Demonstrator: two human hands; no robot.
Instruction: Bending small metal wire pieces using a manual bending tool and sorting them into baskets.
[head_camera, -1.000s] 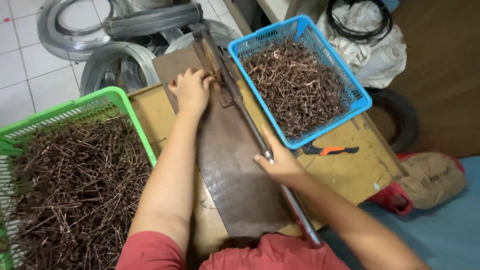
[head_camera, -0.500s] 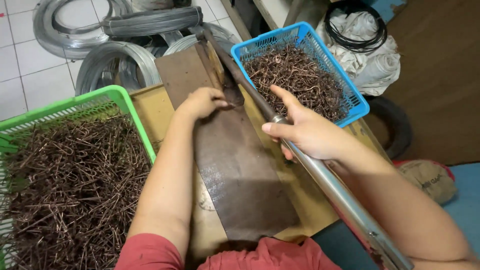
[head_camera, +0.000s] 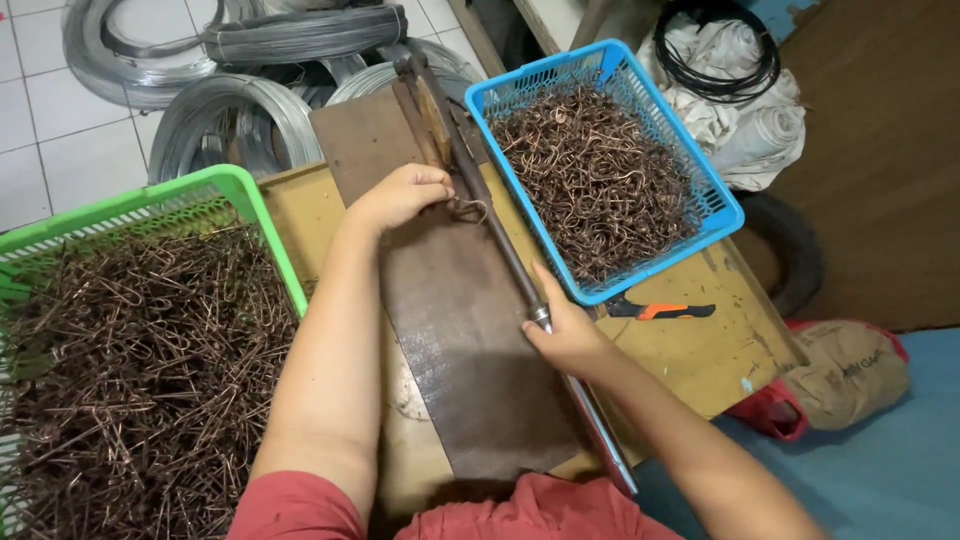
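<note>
1. Brown plate (head_camera: 470, 340) lies flat on the plywood bench top (head_camera: 690, 350); taking it as the reference.
2. Long metal lever bar (head_camera: 495, 235) runs along the plate's right edge, pivot end at the plate's far end.
3. Right hand (head_camera: 570, 340) is clenched round the lever's handle, at the plate's right edge about halfway down.
4. Left hand (head_camera: 400, 195) sits on the plate's far part, fingers curled, pinching a bent wire piece (head_camera: 468, 210) just beside the lever.
5. Blue basket (head_camera: 720, 200) of bent copper-coloured wire hooks stands right of the plate, touching the bench.
6. Green basket (head_camera: 235, 185) of straighter wire pieces stands left of the plate.
7. Orange-handled pliers (head_camera: 660, 310) lie right of the plate, just below the blue basket.
8. Grey wire coils (head_camera: 230, 120) lie on the tiled floor beyond the plate's far end.
</note>
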